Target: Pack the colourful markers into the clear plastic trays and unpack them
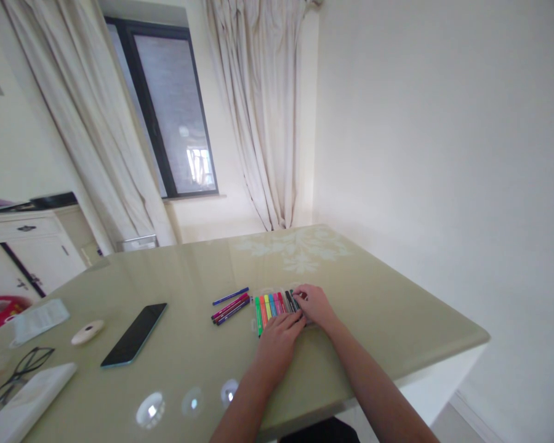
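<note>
**L hand (282, 331) & R hand (314, 303) at flat clear plastic marker case (253, 325)**

Case lies under both hands. L hand: palm down across near ends of slim bright multicoloured felt-tip markers (274, 303), fingers approx. together; hold on any one marker can't be made out. R hand: thumb & fingertips drawn together at case's R end, by slim dark markers (292, 300); whether one is pinched, unclear. Immed. L of grip: loose bunch of slim purple & magenta pens (231, 309), w/ single slim blue pen (231, 296) just beyond. Further L: black rectangular smartphone (133, 336), then small cream oval object (87, 332), dark-framed eyeglasses (31, 363) & pale-blue rectangular face mask (41, 320). All on glossy olive-green tabletop (194, 271). Well beyond grip: cream fabric curtains (263, 111) either side of dark-framed rectangular window (173, 111).
</note>
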Available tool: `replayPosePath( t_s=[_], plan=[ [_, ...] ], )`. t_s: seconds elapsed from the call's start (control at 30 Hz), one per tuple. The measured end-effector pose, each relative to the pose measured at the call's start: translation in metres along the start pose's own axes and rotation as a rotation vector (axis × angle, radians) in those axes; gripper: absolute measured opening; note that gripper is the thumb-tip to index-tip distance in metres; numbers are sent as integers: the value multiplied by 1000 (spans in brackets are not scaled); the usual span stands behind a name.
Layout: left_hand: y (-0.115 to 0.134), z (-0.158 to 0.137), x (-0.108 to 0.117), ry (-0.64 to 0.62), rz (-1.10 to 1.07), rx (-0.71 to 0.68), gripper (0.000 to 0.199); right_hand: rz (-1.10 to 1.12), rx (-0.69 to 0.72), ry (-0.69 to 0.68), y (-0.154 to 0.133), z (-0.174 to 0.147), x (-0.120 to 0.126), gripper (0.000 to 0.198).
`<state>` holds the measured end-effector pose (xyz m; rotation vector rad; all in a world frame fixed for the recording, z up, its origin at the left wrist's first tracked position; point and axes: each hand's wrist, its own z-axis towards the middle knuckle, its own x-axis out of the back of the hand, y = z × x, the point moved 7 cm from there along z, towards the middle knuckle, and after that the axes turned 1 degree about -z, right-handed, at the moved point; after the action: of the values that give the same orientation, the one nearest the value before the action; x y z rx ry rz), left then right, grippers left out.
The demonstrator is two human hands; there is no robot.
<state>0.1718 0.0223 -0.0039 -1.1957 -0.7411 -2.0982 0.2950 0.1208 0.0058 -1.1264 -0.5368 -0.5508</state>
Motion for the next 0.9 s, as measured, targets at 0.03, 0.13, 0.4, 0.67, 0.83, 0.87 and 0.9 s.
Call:
replayPosePath(
  t_s=[0.03, 0.13, 0.4, 0.67, 0.83, 0.87, 0.9],
  plan=[
    [0, 0, 0, -1, 5, 1, 52, -30, 1, 0, 0, 0, 0, 17],
    [0, 1, 1, -3, 7, 9, 51, -100, -1, -5, -2, 0, 1, 18],
    [5, 5, 11, 10, -73, 19, 39, -170, 14, -41, -6, -3, 0, 16],
    [-79, -42, 67, 260, 300, 803, 35, -153, 31, 0, -11, -5, 4, 19],
    [-97, -59, 67, 182, 353, 946, 25, -128, 28, 14, -11, -5, 5, 18],
    [-97, -59, 67, 195, 330, 949, 24, -122, 28, 22, -11, -5, 7, 17],
    [-98, -59, 66, 212, 306, 951, 25, -115, 29, 30, -12, -5, 8, 17]
  ],
)
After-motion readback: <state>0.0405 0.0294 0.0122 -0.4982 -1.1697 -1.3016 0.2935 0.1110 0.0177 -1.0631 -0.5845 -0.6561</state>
